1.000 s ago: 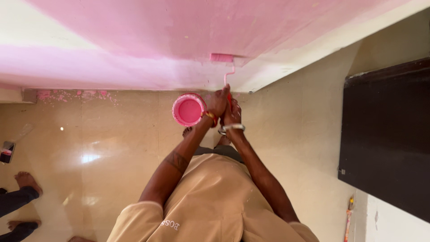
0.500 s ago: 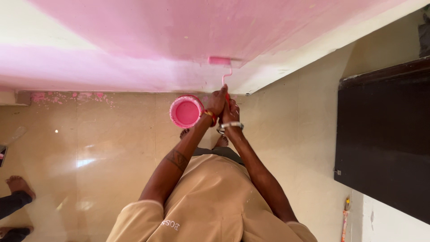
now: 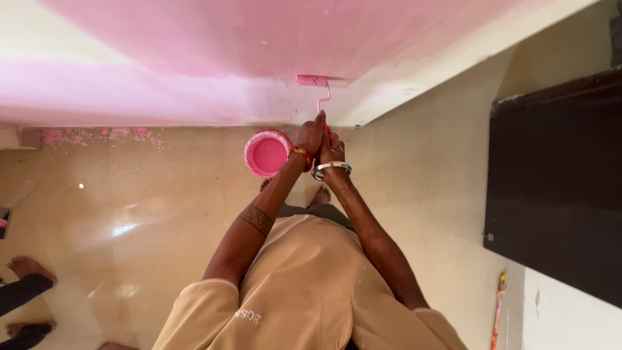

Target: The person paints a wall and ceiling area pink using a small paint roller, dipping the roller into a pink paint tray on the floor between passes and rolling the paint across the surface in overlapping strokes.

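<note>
Both hands are closed together round the handle of one roller [image 3: 312,80], the left hand [image 3: 310,135] just beside the right hand [image 3: 332,148], wrists touching. The roller's pink sleeve lies against the wall [image 3: 194,39], near the corner where the painted face meets the bare cream return. Judging by colour, most of the wall in view is already pink; a paler band along its edge nearest the floor looks thinner, and a cream patch remains at the far left edge. One pail [image 3: 267,154] of pink paint stands on the floor [image 3: 129,194] close to the wall, beside the left hand in this view. Pink spatter marks the floor's edge at the left. Another person's two bare feet [image 3: 26,267] show at the lower left corner
</note>
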